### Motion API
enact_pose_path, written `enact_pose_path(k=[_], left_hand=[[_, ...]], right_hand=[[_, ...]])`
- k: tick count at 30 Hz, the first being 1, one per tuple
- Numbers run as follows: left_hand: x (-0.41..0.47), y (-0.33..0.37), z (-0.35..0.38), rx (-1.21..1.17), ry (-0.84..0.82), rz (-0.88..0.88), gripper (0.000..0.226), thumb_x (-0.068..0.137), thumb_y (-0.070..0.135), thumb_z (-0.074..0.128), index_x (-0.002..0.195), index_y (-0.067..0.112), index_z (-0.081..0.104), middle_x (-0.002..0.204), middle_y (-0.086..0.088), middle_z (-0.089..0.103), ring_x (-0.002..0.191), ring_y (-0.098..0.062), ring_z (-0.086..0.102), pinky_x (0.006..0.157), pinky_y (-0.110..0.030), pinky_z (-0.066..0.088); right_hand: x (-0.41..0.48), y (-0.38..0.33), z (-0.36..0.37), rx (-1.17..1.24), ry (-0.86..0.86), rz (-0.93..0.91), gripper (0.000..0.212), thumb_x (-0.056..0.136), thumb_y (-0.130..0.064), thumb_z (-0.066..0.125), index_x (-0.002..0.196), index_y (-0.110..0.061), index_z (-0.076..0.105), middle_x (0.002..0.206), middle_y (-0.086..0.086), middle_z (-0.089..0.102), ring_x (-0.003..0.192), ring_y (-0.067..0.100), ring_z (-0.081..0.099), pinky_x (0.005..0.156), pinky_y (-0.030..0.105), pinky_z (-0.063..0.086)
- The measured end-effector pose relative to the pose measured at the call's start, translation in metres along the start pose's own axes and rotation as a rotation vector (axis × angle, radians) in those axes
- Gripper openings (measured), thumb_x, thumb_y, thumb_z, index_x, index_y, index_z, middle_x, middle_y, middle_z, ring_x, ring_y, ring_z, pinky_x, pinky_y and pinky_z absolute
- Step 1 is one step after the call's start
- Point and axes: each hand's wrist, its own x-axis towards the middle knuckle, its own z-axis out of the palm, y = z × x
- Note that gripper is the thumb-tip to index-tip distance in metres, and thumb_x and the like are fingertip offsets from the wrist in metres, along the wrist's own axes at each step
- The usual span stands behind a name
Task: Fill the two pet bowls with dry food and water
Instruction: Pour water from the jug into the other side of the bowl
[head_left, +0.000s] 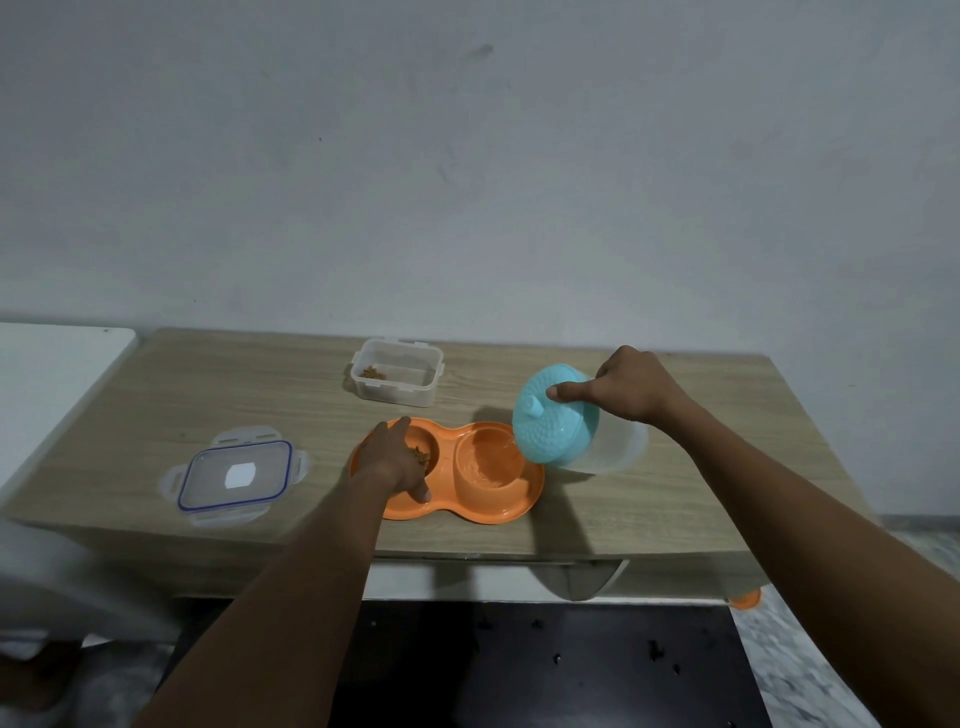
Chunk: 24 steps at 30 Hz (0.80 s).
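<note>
Nearest to me, my left hand (397, 462) lies flat over the left cup of the orange double pet bowl (511, 506), fingers spread and pressing on the rim rather than closed around anything; I judge it is steadying the dish. Under it I can see brown kibble (420, 455) in that left cup. The right cup (491, 460) holds a thin sheet of water. Just beside and above it, my right hand (631, 389) is wrapped around a clear jug (618, 449) with a turquoise lid (553, 418), thumb pressed on the lid, the jug tipped hard toward the cup with its spout at the rim. The risk I see is overshoot: tipped this steeply, water could run past the rim onto the wooden tabletop (260, 384) or over the divider into the kibble. If the lid is loose, the thumb alone may not hold it. To the left lies the clip-lock lid (235, 475), well apart. Farthest back stands the open clear food container (397, 378), a few pieces left in one corner.
</note>
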Motion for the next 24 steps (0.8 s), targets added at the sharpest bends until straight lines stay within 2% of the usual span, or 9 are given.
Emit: enact_pose_path(k=[9, 14, 17, 19, 21, 22, 24], left_hand=[[0.001, 0.005, -0.002, 0.015, -0.002, -0.009, 0.132, 0.049, 0.017, 0.095, 0.154, 0.024, 0.016, 0.160, -0.007, 0.020, 0.145, -0.031, 0.027, 0.109, -0.046, 0.039], [0.002, 0.005, -0.001, -0.009, 0.009, -0.018, 0.133, 0.048, 0.016, 0.096, 0.154, 0.024, 0.016, 0.160, -0.007, 0.020, 0.145, -0.031, 0.027, 0.109, -0.046, 0.039], [0.003, 0.004, 0.000, -0.018, 0.013, -0.018, 0.134, 0.046, 0.016, 0.096, 0.154, 0.024, 0.017, 0.160, -0.007, 0.020, 0.146, -0.030, 0.026, 0.110, -0.046, 0.038], [0.005, 0.002, 0.001, -0.021, 0.014, -0.015, 0.136, 0.044, 0.018, 0.096, 0.154, 0.025, 0.017, 0.160, -0.007, 0.020, 0.146, -0.029, 0.025, 0.111, -0.046, 0.036], [0.006, 0.000, 0.002, -0.037, 0.016, -0.022, 0.137, 0.042, 0.018, 0.096, 0.154, 0.026, 0.018, 0.161, -0.006, 0.018, 0.146, -0.029, 0.024, 0.112, -0.046, 0.035], [0.005, 0.000, 0.003, -0.047, 0.018, -0.022, 0.137, 0.042, 0.017, 0.096, 0.154, 0.026, 0.018, 0.161, -0.005, 0.018, 0.146, -0.029, 0.024, 0.112, -0.046, 0.035], [0.006, 0.000, 0.003, -0.055, 0.031, -0.016, 0.136, 0.042, 0.015, 0.096, 0.154, 0.025, 0.019, 0.161, -0.006, 0.019, 0.146, -0.029, 0.024, 0.112, -0.046, 0.035]], right_hand=[[0.005, 0.005, -0.003, 0.141, 0.025, 0.016, 0.066, 0.063, -0.064, 0.083, 0.049, -0.014, 0.043, 0.055, 0.003, 0.043, 0.058, 0.019, 0.045, 0.057, 0.033, 0.032], [0.017, 0.017, 0.000, 0.299, 0.034, 0.038, 0.058, 0.064, -0.061, 0.083, 0.054, -0.010, 0.057, 0.060, 0.005, 0.059, 0.061, 0.019, 0.055, 0.056, 0.034, 0.036], [0.023, 0.025, 0.002, 0.478, 0.042, 0.072, 0.060, 0.066, -0.052, 0.086, 0.046, -0.013, 0.046, 0.049, -0.002, 0.048, 0.055, 0.018, 0.046, 0.054, 0.031, 0.031], [0.031, 0.030, 0.006, 0.595, 0.056, 0.115, 0.066, 0.061, -0.055, 0.087, 0.051, 0.000, 0.053, 0.055, 0.005, 0.053, 0.060, 0.020, 0.050, 0.058, 0.034, 0.036], [0.042, 0.033, 0.014, 0.675, 0.085, 0.155, 0.084, 0.051, -0.065, 0.086, 0.070, 0.014, 0.063, 0.066, 0.019, 0.059, 0.067, 0.023, 0.055, 0.064, 0.036, 0.040], [0.046, 0.033, 0.020, 0.707, 0.100, 0.176, 0.088, 0.048, -0.067, 0.086, 0.074, 0.014, 0.065, 0.070, 0.023, 0.060, 0.067, 0.024, 0.055, 0.065, 0.037, 0.041], [0.054, 0.029, 0.032, 0.773, 0.132, 0.203, 0.089, 0.048, -0.066, 0.087, 0.077, 0.015, 0.065, 0.069, 0.021, 0.060, 0.067, 0.024, 0.055, 0.065, 0.037, 0.042]])
